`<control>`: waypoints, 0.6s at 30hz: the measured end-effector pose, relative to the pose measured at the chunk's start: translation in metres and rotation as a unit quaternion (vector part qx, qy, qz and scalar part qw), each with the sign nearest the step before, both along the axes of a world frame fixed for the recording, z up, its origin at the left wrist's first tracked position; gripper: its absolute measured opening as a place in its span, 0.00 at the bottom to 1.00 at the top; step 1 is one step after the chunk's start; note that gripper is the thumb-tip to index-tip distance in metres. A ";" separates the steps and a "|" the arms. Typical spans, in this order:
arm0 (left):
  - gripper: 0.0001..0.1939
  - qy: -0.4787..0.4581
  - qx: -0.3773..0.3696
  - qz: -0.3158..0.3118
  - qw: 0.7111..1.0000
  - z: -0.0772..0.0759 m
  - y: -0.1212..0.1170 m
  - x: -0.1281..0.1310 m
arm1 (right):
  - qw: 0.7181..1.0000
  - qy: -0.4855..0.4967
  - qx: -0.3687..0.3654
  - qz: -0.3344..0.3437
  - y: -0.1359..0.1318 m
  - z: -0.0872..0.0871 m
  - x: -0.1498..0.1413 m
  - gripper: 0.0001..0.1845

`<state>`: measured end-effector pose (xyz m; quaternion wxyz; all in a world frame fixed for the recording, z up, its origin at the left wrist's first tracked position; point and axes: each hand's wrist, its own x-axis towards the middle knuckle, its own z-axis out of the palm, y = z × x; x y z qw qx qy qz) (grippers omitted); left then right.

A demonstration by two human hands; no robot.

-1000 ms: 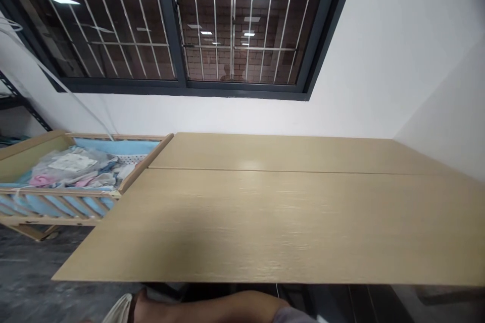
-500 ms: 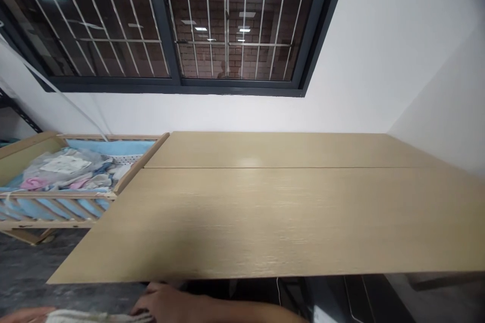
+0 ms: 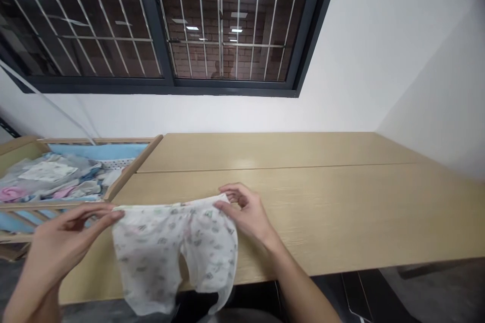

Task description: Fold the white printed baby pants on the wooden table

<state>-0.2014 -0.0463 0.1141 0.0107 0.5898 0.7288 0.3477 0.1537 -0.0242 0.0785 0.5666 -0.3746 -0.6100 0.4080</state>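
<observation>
A small pair of white baby pants (image 3: pixel 151 247) with a scattered print hangs stretched by its waistband over the front edge of the wooden table (image 3: pixel 322 212). My left hand (image 3: pixel 71 237) pinches the left end of the waistband between thumb and fingers. At the opposite end, my right hand (image 3: pixel 246 212) grips the other waistband corner. Both legs of the pants dangle downward, their lower parts past the table's front edge.
Left of the table stands a wooden crib (image 3: pixel 131 171) with blue lining, holding a heap of clothes and a clear plastic bag (image 3: pixel 49 171). Behind are a white wall (image 3: pixel 341 86) and a barred, dark-framed window (image 3: pixel 162 86). Dark objects sit beneath the table.
Both hands have risen from the bottom edge of the view to above the table's front. The pants, formerly a bunched strip of cloth low at left, are now spread between them.
</observation>
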 end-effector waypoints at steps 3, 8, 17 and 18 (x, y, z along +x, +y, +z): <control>0.24 -0.090 0.026 -0.049 0.994 0.008 0.038 0.038 | 0.998 -0.050 -0.001 -0.034 0.027 0.005 0.026 0.17; 0.21 -0.108 0.008 -0.162 0.981 -0.007 0.107 0.081 | 0.993 -0.104 -0.044 -0.030 0.082 -0.005 0.065 0.20; 0.12 0.016 -0.129 -0.202 0.971 -0.085 0.225 0.114 | 0.961 -0.250 -0.112 -0.029 0.195 -0.071 0.089 0.11; 0.11 0.025 -0.136 -0.192 0.971 -0.092 0.235 0.118 | 0.956 -0.266 -0.115 -0.037 0.206 -0.080 0.088 0.10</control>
